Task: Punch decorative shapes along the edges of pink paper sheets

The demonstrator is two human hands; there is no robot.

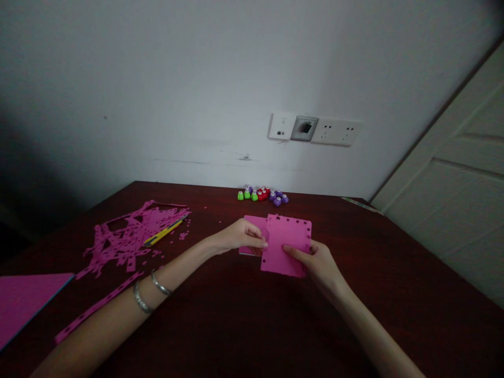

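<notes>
Pink card: my right hand pinches its right side, likely steadying it; left hand at opposite edge, grip unclear.

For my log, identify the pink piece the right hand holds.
The front card, with small holes near its edges; it partly covers another pink piece.

Desk, dark red-brown. Near back edge: punches, green, red and purple. Left: heaped pink scraps; yellow cutter at their right. Behind: wall, sockets. Right: panelled door.
</notes>
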